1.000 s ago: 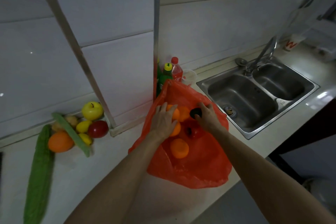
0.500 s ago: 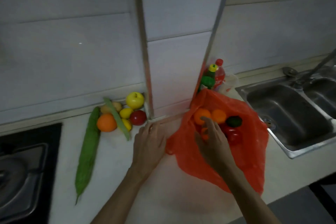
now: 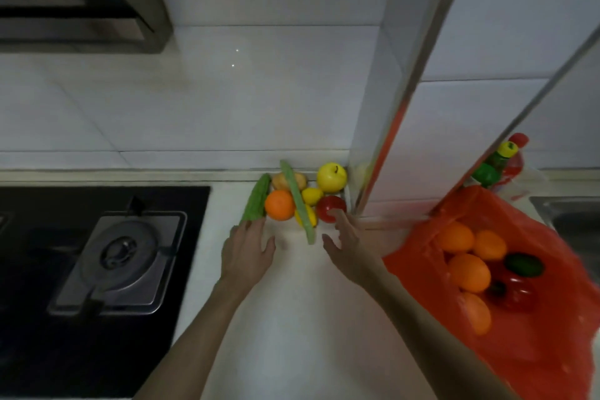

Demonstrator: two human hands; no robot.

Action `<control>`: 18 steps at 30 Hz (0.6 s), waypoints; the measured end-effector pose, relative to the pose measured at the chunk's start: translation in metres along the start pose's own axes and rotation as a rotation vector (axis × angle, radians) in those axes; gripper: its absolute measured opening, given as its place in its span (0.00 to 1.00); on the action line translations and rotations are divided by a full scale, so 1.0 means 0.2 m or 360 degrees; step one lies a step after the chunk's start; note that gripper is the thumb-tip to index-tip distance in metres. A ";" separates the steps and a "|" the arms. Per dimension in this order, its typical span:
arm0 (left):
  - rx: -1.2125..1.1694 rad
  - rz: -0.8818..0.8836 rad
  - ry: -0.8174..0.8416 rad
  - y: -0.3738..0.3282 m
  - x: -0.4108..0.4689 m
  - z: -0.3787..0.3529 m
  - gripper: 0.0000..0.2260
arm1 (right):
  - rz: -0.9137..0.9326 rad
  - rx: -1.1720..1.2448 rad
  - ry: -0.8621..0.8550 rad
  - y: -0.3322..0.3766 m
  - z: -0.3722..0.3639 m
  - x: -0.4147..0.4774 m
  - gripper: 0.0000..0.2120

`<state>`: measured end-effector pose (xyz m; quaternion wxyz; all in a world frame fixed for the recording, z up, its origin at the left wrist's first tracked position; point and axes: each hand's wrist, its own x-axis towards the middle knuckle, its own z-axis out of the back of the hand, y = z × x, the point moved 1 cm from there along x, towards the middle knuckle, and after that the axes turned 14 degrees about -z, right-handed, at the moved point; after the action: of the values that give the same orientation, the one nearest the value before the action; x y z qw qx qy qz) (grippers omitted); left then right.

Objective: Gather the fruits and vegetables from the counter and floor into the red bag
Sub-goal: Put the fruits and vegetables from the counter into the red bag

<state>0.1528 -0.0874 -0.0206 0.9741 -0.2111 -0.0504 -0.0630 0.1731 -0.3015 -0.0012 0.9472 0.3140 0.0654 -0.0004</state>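
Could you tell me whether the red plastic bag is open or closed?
Open: the red plastic bag lies spread, round oranges visible inside.

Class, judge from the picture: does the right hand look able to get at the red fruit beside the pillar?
Probably yes: the open right hand has its fingertips at the red fruit, with nothing between them.

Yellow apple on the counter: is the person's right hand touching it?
Apart. In the head view the right hand reaches only to the red fruit, which lies between it and the yellow apple.
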 end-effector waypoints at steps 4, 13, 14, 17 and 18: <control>-0.0045 0.0029 0.0092 0.07 0.12 -0.02 0.11 | 0.0018 -0.0129 0.0032 0.04 -0.11 0.17 0.19; -0.0119 -0.0114 0.0212 0.10 0.42 -0.16 0.22 | 0.0034 -0.0371 0.0220 0.09 -0.32 0.41 0.28; -0.0128 -0.0135 0.0221 0.11 0.44 -0.18 0.21 | 0.0046 -0.0420 0.0238 0.09 -0.33 0.42 0.30; -0.0188 -0.0147 0.0238 0.12 0.46 -0.23 0.21 | 0.0072 -0.0547 0.0255 0.08 -0.36 0.44 0.30; -0.0205 -0.0142 0.0214 0.12 0.46 -0.23 0.21 | 0.0074 -0.0568 0.0262 0.08 -0.37 0.45 0.29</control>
<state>0.2504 -0.0945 -0.0613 0.9559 -0.2663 0.0097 -0.1235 0.2538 -0.2410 -0.0613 0.9790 0.1414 0.1345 0.0587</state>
